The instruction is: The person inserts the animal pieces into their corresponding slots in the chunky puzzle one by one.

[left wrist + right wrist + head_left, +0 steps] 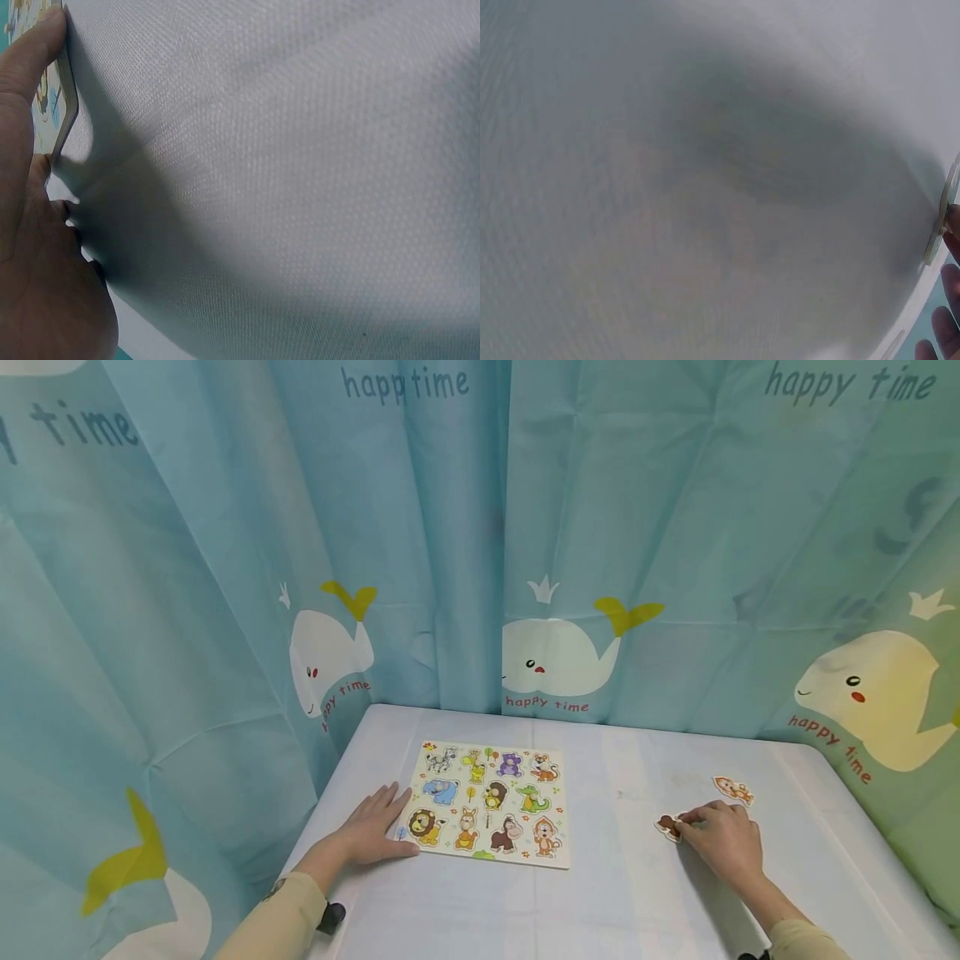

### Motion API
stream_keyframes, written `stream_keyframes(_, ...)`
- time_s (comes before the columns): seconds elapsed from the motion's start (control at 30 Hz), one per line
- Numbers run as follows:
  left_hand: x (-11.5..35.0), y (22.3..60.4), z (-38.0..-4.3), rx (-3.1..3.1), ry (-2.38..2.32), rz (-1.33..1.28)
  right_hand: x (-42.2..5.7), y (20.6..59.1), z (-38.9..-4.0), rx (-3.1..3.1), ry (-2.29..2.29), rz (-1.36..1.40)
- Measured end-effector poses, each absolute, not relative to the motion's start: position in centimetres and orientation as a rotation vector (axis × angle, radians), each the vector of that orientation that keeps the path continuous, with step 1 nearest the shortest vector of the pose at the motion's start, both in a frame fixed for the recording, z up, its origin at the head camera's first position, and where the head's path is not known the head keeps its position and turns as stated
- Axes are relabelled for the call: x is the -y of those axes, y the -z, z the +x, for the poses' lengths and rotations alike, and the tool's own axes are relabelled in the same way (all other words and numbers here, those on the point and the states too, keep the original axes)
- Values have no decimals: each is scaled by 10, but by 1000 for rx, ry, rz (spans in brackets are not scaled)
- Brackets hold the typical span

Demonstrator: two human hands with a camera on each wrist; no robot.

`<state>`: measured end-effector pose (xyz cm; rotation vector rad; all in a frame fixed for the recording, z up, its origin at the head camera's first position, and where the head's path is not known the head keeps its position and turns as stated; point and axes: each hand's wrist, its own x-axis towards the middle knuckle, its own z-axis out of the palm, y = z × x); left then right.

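A wooden animal puzzle board (480, 783) with pictures of a zebra, lion, crocodile and several other animals lies flat on the table. My left hand (377, 827) rests at its lower left corner, thumb and fingers extended along the edges. In the left wrist view the thumb (37, 49) touches the board's rim. Off to the right, my right hand (723, 843) pinches a brown animal puzzle piece (667, 828) with a white border, close to the tabletop. Just beyond that hand lies an orange monkey puzzle piece (733, 791).
A table with a white cloth (600, 902) carries everything. Behind it hangs a blue curtain (442, 527) printed with whales, close to the table's back and side edges.
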<state>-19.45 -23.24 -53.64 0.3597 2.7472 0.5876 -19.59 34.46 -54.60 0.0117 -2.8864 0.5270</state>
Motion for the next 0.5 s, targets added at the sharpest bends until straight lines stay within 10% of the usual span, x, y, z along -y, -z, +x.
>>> stream_keyframes(0.5, 230, 533, -193, -2760, -597, 338, -339, 538, -203, 2822, -482, 78)
